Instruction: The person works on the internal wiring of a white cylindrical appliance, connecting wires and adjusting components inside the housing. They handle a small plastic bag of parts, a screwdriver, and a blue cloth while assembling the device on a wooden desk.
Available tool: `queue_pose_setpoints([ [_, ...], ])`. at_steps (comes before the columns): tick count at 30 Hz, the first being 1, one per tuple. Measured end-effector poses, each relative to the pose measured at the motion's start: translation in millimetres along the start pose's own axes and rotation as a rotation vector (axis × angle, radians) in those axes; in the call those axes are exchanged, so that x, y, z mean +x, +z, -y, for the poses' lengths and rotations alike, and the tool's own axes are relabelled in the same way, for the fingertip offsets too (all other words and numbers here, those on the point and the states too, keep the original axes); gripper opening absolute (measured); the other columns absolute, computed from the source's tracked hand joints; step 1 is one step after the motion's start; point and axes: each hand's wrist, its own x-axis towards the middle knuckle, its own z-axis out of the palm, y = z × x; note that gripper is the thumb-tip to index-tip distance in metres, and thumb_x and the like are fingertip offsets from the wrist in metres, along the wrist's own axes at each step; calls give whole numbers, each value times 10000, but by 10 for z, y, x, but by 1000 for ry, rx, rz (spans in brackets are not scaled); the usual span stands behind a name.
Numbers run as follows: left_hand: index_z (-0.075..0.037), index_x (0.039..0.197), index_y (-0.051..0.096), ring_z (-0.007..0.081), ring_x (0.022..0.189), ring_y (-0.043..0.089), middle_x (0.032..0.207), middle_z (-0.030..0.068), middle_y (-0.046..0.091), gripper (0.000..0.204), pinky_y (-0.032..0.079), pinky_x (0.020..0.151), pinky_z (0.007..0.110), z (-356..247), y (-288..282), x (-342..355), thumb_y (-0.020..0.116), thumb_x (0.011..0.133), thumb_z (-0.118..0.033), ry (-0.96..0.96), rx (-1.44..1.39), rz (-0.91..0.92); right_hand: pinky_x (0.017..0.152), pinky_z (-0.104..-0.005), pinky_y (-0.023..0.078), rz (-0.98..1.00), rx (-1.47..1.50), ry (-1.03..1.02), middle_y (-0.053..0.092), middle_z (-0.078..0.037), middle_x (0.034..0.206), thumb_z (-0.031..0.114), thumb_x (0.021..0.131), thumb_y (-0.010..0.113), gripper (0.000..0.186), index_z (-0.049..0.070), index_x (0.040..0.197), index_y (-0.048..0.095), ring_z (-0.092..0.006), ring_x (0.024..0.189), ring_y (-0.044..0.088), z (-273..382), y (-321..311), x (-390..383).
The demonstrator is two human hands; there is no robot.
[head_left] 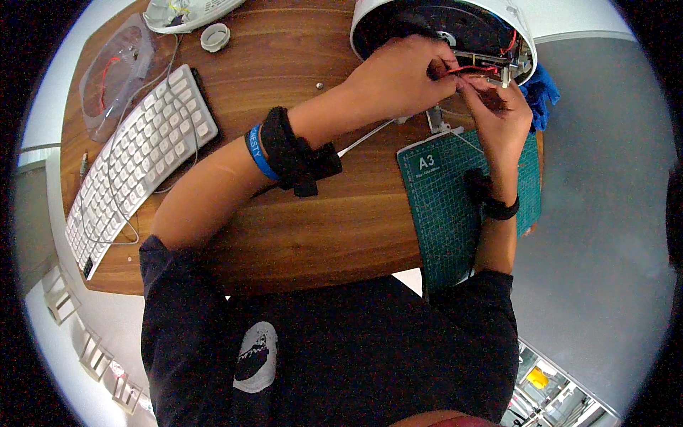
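At the far right of the table stands a round white housing (527,43), its open side showing a black interior and some electronic parts. Thin red wires (473,70) run along its lower edge. My left hand (416,75) reaches in from the left, its thumb and fingers pinched on the red wires. Close beside it, my right hand (498,107) has its fingers bent and closed at the housing's lower edge by the same wires. What the right fingertips hold is too small and partly hidden to make out. Both wrists wear black straps.
A green cutting mat (441,206) lies under my right forearm. On the left are a white keyboard (142,160) with a grey cable over it, a clear plastic package (117,82), a white ring (215,38) and a white shell (188,14). Blue cloth (542,96) sits beside the housing.
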Motion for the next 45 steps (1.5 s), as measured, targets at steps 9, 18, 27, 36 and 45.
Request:
queue_pose_setpoints([
  [9, -24, 1110, 747, 213, 821, 738, 920, 132, 778, 249, 581, 759, 372, 14, -2, 7, 755, 941, -206, 8, -9, 14, 822, -329, 582, 1, 61, 97, 782, -104, 1009, 112, 849, 880, 167, 61, 1000, 831, -216, 925, 763, 17, 18, -15],
  [18, -25, 1098, 750, 241, 856, 762, 934, 154, 784, 237, 595, 786, 391, 18, 15, 11, 748, 935, -198, 0, -1, -5, 862, -329, 576, -9, 102, 28, 793, -99, 1020, 66, 858, 861, 150, 67, 1004, 830, -209, 959, 758, 16, 23, -5],
  [27, -39, 1073, 766, 228, 809, 749, 925, 139, 786, 223, 594, 763, 375, -18, 27, -11, 766, 923, -205, -12, 7, -28, 838, -323, 580, -7, -15, 5, 795, -102, 992, 90, 833, 873, 148, 91, 978, 849, -233, 914, 764, 49, -16, 7],
  [36, -76, 1088, 781, 256, 801, 752, 917, 121, 787, 266, 600, 760, 384, -61, 21, -6, 785, 888, -252, -30, 111, -59, 811, -329, 582, 17, -11, 19, 794, -108, 989, 102, 861, 850, 117, 97, 978, 848, -240, 892, 763, -2, -12, 5],
  [45, -116, 1070, 795, 301, 812, 779, 946, 102, 800, 260, 625, 753, 414, -115, 47, -2, 785, 892, -306, -38, 269, -120, 812, -298, 572, 18, -1, 0, 769, -83, 1019, 89, 906, 842, 150, 8, 1028, 809, -169, 911, 726, -34, -2, -8],
])
